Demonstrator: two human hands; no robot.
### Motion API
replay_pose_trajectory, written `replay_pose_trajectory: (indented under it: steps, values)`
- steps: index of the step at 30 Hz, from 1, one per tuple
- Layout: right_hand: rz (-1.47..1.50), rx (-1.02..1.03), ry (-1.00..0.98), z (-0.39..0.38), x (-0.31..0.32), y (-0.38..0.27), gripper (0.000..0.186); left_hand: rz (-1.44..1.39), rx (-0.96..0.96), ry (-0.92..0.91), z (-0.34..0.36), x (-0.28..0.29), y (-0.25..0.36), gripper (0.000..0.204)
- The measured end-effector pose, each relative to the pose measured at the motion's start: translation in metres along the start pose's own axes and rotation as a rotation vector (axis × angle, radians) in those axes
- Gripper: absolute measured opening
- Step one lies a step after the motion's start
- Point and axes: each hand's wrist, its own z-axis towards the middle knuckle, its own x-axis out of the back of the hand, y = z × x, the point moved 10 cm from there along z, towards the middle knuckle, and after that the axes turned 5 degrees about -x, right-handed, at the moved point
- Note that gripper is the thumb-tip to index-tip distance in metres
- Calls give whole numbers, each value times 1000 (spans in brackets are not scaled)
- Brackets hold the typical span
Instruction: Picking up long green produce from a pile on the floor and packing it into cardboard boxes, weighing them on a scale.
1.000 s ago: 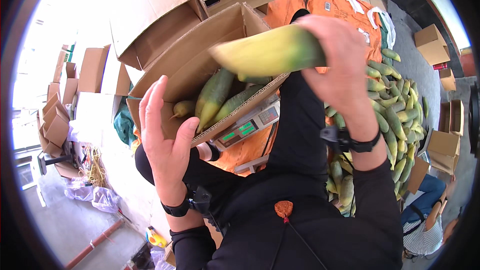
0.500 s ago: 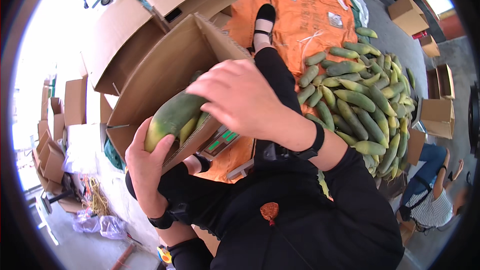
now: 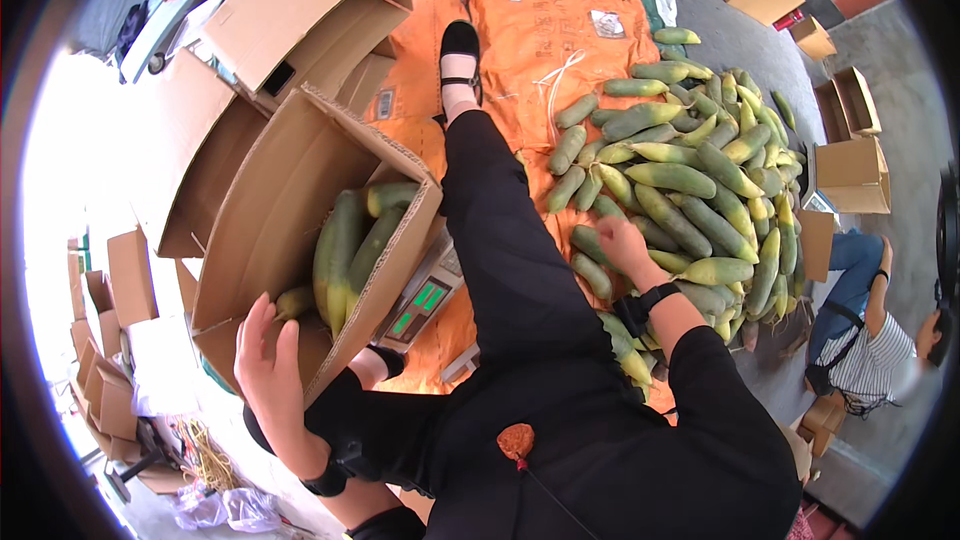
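Observation:
An upright cardboard box (image 3: 270,180) stands in front of my left leg, with several green radishes (image 3: 343,240) lying inside it. My left hand (image 3: 268,360) is at the box's near left edge, its fingers apart and nothing held. On the right, my right hand (image 3: 624,245) is over the near left part of a big heap of green radishes (image 3: 690,210). Its fingers are largely hidden under the back of the hand, so I cannot see whether they grip a radish. Beside the box, a scale with a lit green display (image 3: 418,308) shows partly.
Orange woven sheeting (image 3: 530,50) lies under the heap and my foot. Other cardboard boxes (image 3: 310,15) stand beyond my box, and more (image 3: 850,175) are at the far right. A person in a striped top (image 3: 870,370) sits at right. Purplish plastic bags (image 3: 225,508) lie at lower left.
The green radish that was in my left hand has left it and radishes now lie in the box. My right hand has moved from over the box rightward to the heap. The view has shifted.

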Motion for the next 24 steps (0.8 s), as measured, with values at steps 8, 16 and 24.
replay_pose_trajectory:
  steps: [8, 16, 24]
  values:
    - [-29, -328, -128, -49, -36, 108, 14, 23, -24, 113, -25, 8, -11, 30]
    - [-35, -362, -64, -24, -14, 136, 17, 161, -104, 174, -33, 12, 4, 23]
    - [-561, -387, 220, 45, 114, 126, 52, 174, -118, 274, -36, 15, 12, 18]
